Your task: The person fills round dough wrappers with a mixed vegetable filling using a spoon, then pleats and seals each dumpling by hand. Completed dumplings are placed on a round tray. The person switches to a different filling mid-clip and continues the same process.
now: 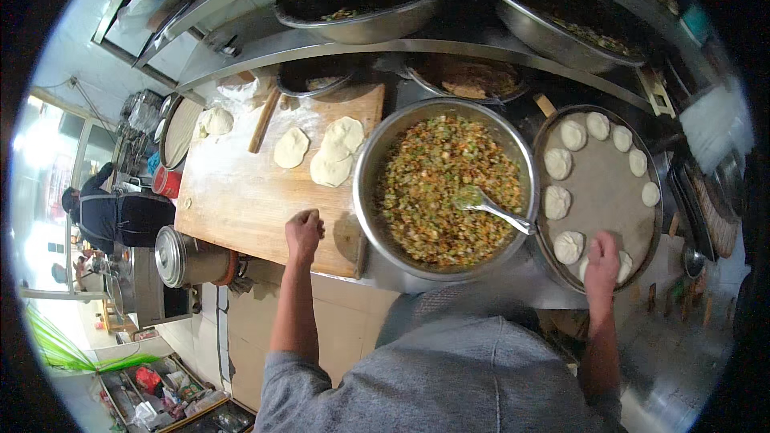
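My left hand (304, 236) hovers over the front of a floured wooden board (240, 204), its fingers curled in and nothing visible in them. Flattened dough rounds (291, 148) lie on the board beyond it, some overlapping (332, 168). Over the near part of a round tray (601, 198) is my right hand (603, 261), fingers pointing down and partly hiding the pale dough buns (624, 267) beneath; whether it grips one is hidden. More filled buns (558, 202) ring the tray's edge. Between my hands stands a steel bowl (364, 216) of chopped vegetable filling (445, 192), with a metal spoon (502, 214) in it.
A rolling pin (264, 122) and a dough lump (215, 121) lie at the board's back left. Steel basins (385, 19) sit on a shelf (415, 46) above the back. A lidded pot (174, 257) is left of the board; a person (114, 216) stands farther left.
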Demonstrator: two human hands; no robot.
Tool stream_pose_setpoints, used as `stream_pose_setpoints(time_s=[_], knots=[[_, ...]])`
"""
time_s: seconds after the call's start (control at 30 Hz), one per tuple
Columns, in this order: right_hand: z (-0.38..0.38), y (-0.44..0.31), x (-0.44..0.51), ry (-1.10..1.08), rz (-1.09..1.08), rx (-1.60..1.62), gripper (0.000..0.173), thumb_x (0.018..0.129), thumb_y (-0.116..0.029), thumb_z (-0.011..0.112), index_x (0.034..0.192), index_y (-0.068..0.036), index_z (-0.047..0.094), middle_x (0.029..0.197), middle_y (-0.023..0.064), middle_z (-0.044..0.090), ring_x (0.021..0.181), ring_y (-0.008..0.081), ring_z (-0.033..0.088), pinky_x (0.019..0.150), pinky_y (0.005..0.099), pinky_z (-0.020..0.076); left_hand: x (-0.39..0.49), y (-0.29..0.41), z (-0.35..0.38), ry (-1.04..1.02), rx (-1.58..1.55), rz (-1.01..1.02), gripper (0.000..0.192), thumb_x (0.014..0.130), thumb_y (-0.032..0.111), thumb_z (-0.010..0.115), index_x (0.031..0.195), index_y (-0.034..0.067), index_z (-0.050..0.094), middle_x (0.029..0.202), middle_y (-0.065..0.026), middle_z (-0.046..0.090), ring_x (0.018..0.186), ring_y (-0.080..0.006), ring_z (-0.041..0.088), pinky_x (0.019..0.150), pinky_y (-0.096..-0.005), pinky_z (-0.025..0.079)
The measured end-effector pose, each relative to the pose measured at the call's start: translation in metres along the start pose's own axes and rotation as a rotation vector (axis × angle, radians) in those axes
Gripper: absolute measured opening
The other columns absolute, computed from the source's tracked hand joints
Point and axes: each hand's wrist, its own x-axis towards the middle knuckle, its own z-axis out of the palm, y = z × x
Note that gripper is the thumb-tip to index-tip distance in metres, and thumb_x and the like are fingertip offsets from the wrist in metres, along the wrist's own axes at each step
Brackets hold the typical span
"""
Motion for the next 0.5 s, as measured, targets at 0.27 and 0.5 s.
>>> stream_pose_setpoints(time_s=[0.27, 0.5], knots=[[0.067, -0.15, 0.004, -0.299, -0.308, -0.021, 0.037, 0.088, -0.007, 0.069, 0.123, -0.002, 0.06, 0.116, 0.0161, 0.06, 0.087, 0.0289, 0.064, 0.078, 0.0408, 0.0526, 0.234, 0.004, -0.022, 0.487, 0.588, 0.444, 0.041, 0.077, 0.025, 0.071, 0.097, -0.011, 0.069, 0.097, -0.0281, 0.072, 0.096, -0.0411, 0.07, 0.091, -0.0437, 0.053], [0.097, -0.164, -0.006, -0.362, -0.314, -0.275, 0.034, 0.09, -0.013, 0.067, 0.122, -0.003, 0.061, 0.123, 0.0186, 0.059, 0.11, 0.0408, 0.06, 0.092, 0.0496, 0.05, 0.294, -0.001, -0.059, 0.03, 0.817, 0.206, 0.05, 0.071, 0.044, 0.084, 0.078, -0.005, 0.074, 0.079, -0.0203, 0.073, 0.076, -0.0327, 0.071, 0.073, -0.0406, 0.055]])
